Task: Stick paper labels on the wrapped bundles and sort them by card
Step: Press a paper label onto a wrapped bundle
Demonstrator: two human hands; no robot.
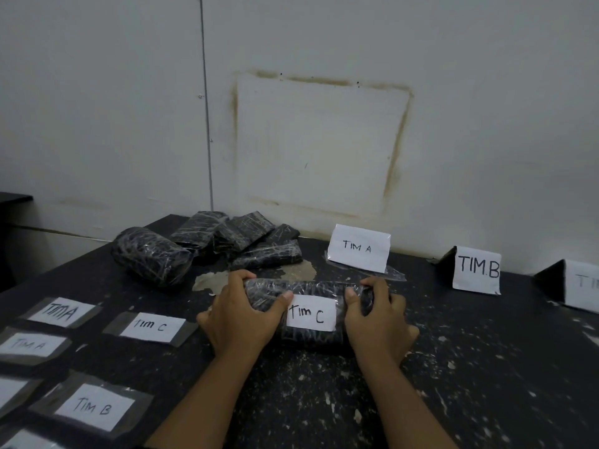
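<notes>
Single head-worn wide-angle view, forward and down across the table [453,367] toward the wall [324,43]

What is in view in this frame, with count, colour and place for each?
held bundle: one, black in clear wrap, table centre
TIM C label: one, white, stuck on the held bundle
piled bundles: about five, black, table's back left
loose labels: at least six, white on grey tape, table's left; two cut off
standing cards: three, white, along the wall; TIM A, TIM B, third cut off at right
table: one, black, speckled
wall: white, stained square mark
left hand: grips bundle's left end
right hand: grips its right end
</notes>
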